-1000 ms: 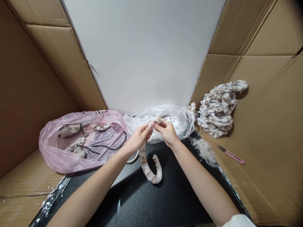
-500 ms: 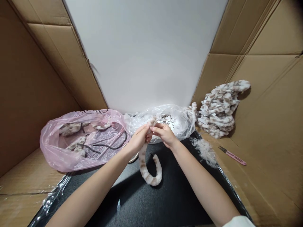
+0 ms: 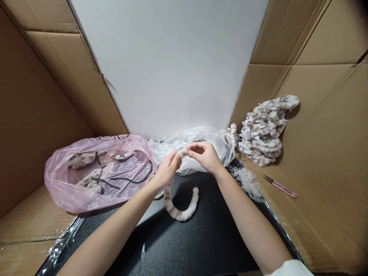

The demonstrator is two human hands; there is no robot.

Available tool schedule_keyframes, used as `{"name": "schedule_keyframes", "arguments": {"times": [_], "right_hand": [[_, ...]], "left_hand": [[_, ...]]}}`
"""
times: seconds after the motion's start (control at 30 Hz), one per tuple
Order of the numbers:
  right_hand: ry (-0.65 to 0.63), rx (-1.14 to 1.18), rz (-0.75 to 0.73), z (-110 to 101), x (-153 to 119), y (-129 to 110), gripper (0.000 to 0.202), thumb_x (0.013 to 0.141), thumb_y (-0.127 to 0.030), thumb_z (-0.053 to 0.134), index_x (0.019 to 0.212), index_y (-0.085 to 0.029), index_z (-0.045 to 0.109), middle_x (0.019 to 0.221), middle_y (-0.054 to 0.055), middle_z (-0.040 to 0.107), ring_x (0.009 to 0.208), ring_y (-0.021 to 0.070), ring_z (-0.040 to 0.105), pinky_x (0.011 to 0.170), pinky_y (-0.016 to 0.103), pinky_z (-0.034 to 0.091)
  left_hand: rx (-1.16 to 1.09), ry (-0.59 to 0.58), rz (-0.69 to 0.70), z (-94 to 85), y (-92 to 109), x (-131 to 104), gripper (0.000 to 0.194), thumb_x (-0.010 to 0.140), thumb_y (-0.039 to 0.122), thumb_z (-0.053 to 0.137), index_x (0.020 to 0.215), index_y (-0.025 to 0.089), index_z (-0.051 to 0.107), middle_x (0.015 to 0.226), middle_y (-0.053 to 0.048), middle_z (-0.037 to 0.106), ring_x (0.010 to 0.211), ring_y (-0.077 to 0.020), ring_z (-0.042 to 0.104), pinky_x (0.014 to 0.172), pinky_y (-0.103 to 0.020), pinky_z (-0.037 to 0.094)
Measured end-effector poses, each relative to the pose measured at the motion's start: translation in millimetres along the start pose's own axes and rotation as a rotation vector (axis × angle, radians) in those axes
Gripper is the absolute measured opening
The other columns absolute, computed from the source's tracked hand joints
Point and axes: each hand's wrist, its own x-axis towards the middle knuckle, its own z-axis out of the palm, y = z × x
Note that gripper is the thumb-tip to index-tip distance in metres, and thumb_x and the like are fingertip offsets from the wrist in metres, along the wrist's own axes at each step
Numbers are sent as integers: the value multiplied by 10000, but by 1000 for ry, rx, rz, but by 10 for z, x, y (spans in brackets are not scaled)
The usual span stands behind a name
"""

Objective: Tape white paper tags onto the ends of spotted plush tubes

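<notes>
Left hand (image 3: pixel 169 168) and right hand (image 3: pixel 205 156) — fingers closed, pinching plush strip (image 3: pixel 181 215); ring (image 3: pixel 157 194) partly hidden — left wrist.

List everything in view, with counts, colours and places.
furry strip: one, white-brown, in hands
pink bag: one, left
furry pieces: several, white-brown, inside it
cords: several, black, inside it
clear bag: one, centre
furry pile: one, white-brown, right
fluff: one clump, white, right
snips: one, pink, right
ring: one, pale, by left wrist
tabletop: one, black, centre
cardboard: several, brown, sides
panel: one, grey, back
left hand, right hand: two, bare, centre
sleeve: one, white, right forearm
</notes>
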Motion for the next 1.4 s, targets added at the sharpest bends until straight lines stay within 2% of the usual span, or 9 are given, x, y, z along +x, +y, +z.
{"name": "schedule_keyframes", "arguments": {"times": [0.27,0.4,0.63,0.73,0.8,0.9,1.03,1.4], "right_hand": [[-71,-3,19,36,-14,6,287,545,-404,852,656,-174,721,638,17,679,617,153,609,644,296,495],[-95,22,22,65,-18,61,259,545,-382,852,648,-182,724,658,23,692,654,176,630,679,315,507],[-107,-46,-4,78,-43,115,192,621,-345,801,609,-181,700,646,14,673,654,182,631,675,307,496],[-121,-126,-35,58,-39,97,182,635,-341,792,682,-178,726,704,24,686,682,177,628,704,311,503],[-139,-179,-64,30,-31,71,244,630,-325,800,819,-180,748,791,34,704,701,168,623,722,314,510],[-85,-205,-97,-18,-20,19,335,642,-312,798,948,-192,736,841,41,714,731,168,631,735,320,515],[21,-184,-129,-27,-21,-25,192,691,-333,764,816,-189,737,810,57,728,773,192,661,764,342,518],[-23,-198,-110,63,-46,18,196,676,-354,785,751,-181,730,744,50,725,729,191,666,753,341,518]], "left_hand": [[-63,-81,-29,48,50,-20,423,852,591,518,739,194,425,576,84,271,491,-86,230,453,-219,213],[-117,-108,-60,54,78,-22,430,815,597,561,762,186,446,578,87,257,490,-81,210,447,-211,198],[-180,-105,-120,37,67,-22,462,794,583,599,668,178,416,570,78,283,482,-64,219,441,-200,173],[-211,-72,-139,34,66,-11,430,777,536,638,683,183,413,555,94,253,459,-54,187,432,-194,145],[-238,-37,-142,31,68,2,402,779,511,631,700,191,400,552,103,227,445,-51,164,425,-190,132],[-267,8,-131,32,75,16,382,779,475,631,702,198,378,559,103,230,436,-48,169,422,-186,128],[-284,23,-116,42,80,13,403,784,450,639,666,198,346,557,98,241,437,-45,194,424,-182,140],[-334,-56,-153,51,64,-14,362,798,445,647,711,181,416,575,98,230,449,-47,184,434,-178,154]]}}
